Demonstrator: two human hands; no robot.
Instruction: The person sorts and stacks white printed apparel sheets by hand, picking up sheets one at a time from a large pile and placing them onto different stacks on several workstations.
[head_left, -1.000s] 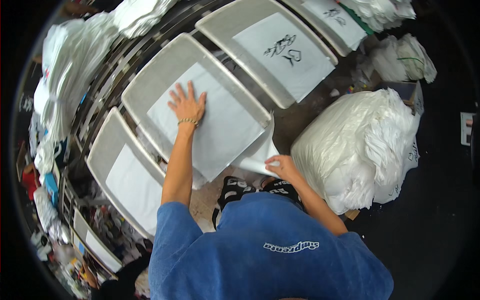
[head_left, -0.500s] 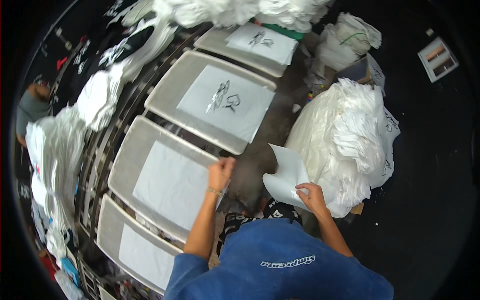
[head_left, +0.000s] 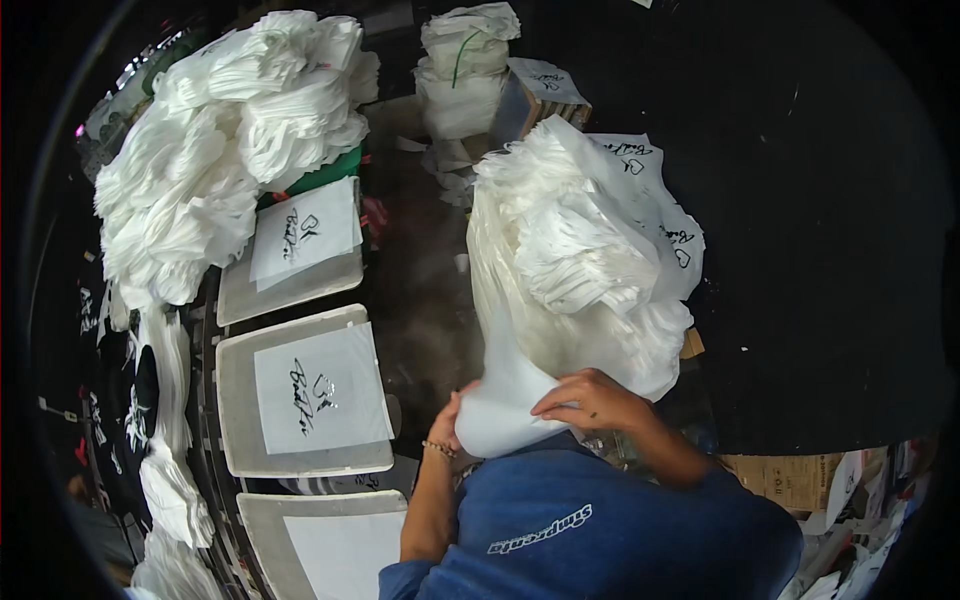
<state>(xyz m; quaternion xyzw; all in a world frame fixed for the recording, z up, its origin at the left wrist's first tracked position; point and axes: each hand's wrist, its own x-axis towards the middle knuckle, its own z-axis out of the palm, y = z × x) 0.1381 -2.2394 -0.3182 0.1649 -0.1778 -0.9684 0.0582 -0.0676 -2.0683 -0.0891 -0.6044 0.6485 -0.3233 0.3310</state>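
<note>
Between my hands, in front of my body, a thin white plastic sheet (head_left: 508, 395) is bent into a curve. My left hand (head_left: 457, 418) grips its left edge, the fingers partly behind the sheet. With fingertips together, my right hand (head_left: 600, 402) pinches its right side. Just beyond lies a large heap of similar white sheets (head_left: 590, 240), stacked in bunches. On my left stands a row of pale printing boards; one board (head_left: 235, 370) bears a sheet with a black printed design (head_left: 320, 395). A nearer board (head_left: 262, 535) carries a plain white sheet (head_left: 345, 550).
Another printed sheet (head_left: 300, 235) lies on the farthest board. Big bunches of white sheets (head_left: 190, 180) are piled at the far left. A tied white bundle (head_left: 470, 70) stands beside a box (head_left: 530, 95) at the back. Cardboard (head_left: 790, 480) lies low at the right.
My view has turned to the right. My left hand has come from over the board to the sheet's left edge. My right hand still holds the sheet, now curved between both hands.
</note>
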